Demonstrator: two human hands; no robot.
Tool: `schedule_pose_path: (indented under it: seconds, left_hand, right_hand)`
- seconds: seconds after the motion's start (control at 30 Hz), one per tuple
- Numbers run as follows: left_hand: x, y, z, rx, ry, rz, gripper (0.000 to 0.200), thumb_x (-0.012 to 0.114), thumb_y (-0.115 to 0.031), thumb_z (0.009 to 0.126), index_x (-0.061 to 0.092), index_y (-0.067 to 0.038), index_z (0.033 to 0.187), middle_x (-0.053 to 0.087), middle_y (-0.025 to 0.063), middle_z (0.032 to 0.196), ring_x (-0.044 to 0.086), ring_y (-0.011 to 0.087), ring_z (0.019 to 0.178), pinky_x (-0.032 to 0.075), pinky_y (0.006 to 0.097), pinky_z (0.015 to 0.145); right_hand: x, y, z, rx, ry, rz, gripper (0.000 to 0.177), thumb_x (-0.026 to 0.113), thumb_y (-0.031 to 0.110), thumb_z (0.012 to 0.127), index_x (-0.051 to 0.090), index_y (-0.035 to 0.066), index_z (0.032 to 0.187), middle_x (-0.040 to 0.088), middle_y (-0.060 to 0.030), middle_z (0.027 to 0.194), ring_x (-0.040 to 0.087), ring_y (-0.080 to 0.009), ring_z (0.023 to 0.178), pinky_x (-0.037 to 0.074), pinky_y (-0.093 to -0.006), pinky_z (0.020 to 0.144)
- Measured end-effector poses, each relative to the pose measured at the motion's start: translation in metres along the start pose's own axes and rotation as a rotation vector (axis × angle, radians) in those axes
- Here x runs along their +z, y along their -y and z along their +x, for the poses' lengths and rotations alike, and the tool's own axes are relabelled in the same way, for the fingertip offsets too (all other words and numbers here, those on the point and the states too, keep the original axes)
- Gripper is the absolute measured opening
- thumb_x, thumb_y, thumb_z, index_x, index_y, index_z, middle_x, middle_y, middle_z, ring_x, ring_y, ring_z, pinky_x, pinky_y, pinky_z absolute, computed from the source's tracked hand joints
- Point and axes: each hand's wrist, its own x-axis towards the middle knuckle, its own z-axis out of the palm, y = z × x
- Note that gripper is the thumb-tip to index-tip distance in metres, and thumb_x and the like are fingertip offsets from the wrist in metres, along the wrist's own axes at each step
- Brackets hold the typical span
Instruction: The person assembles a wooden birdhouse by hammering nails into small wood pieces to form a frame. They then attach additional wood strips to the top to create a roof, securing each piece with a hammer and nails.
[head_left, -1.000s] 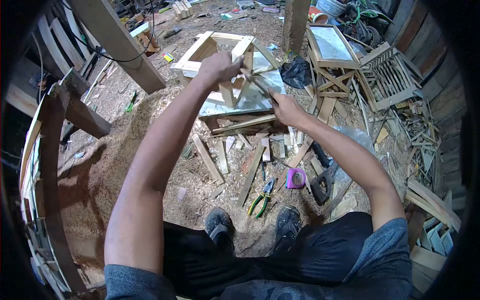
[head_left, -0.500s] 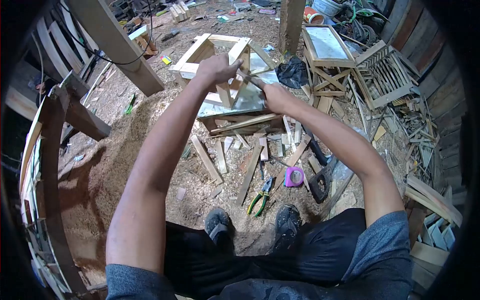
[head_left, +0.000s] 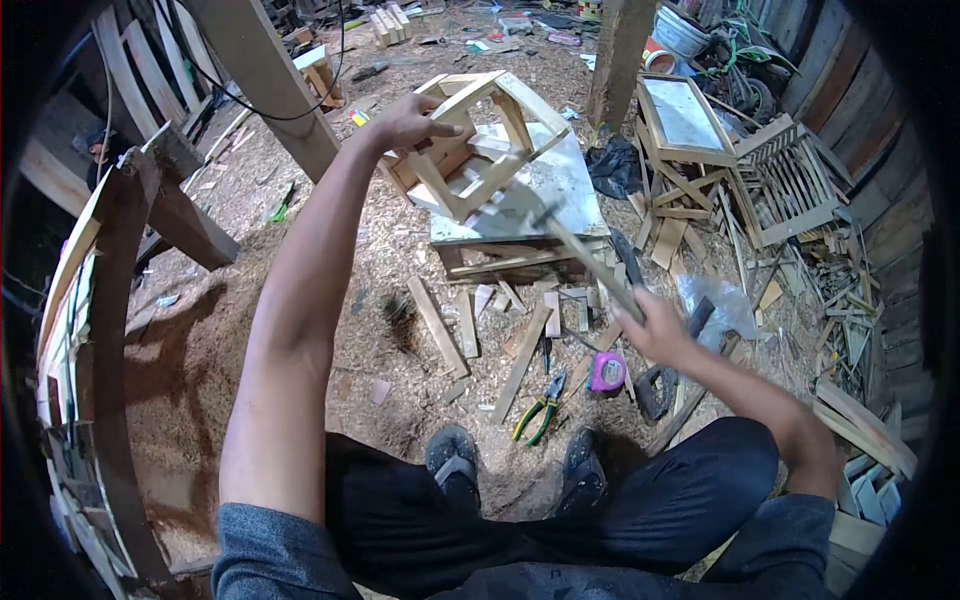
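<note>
Wooden frame (head_left: 470, 150) is sitting tilted on the metal-topped bench (head_left: 570, 185), far centre, the left hand (head_left: 405, 120) gripping its top rail. The right hand (head_left: 655, 330) is clenching a hammer (head_left: 592, 262) nearer right; a glancing swing could be striking those gripping fingers.

Frame (head_left: 470, 160): pale bare wood, not painted, matt, a little rough at the cut ends.
Hammer (head_left: 590, 265): light wooden handle, matt; the head is blurred and its material cannot be told.
Sheet (head_left: 565, 185): grey metal, flat, dull shine, dusty.
Pliers (head_left: 540, 408): green and yellow plastic grips, smooth.
Tape measure (head_left: 607, 372): pink plastic case, smooth, slightly glossy.
Bag (head_left: 720, 300): thin clear plastic, wrinkled, glossy.
Floor (head_left: 200, 330): loose sawdust and wood chips, rough, matt.
</note>
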Motion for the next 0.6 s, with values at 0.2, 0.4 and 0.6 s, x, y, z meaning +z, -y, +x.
schedule_pose_path:
  seconds: [0.2,0.4,0.6]
  left_hand:
    - [-0.001,0.009,0.011,0.182,0.018,0.128,0.050,0.081,-0.039,0.079,0.072,-0.008,0.117,0.069,0.0056,0.078,0.059,0.0105,0.062,0.048,0.0313,0.056]
    - [0.041,0.005,0.055,0.476,0.101,0.228,0.056,0.079,-0.042,0.078,0.069,-0.013,0.125,0.073,0.0149,0.104,0.068,0.0272,0.092,0.052,0.0376,0.083]
    - [0.052,0.006,0.053,0.687,-0.195,0.798,0.063,0.073,-0.045,0.084,0.057,-0.018,0.139,0.065,0.0115,0.112,0.059,0.0270,0.108,0.048,0.0417,0.094]
  right_hand:
    - [0.045,-0.052,-0.054,0.138,-0.113,-0.012,0.023,0.063,0.023,0.095,0.060,0.001,0.100,0.058,-0.0093,0.066,0.058,-0.0173,0.059,0.045,-0.0359,0.055]
    - [0.100,-0.047,-0.039,0.236,-0.230,0.205,0.024,0.063,0.026,0.096,0.059,0.002,0.096,0.058,-0.0079,0.065,0.055,-0.0157,0.058,0.044,-0.0349,0.053]
    - [0.087,-0.040,-0.031,0.147,-0.344,0.235,0.029,0.060,0.031,0.098,0.060,0.004,0.087,0.053,-0.0006,0.060,0.051,-0.0091,0.057,0.041,-0.0293,0.052]
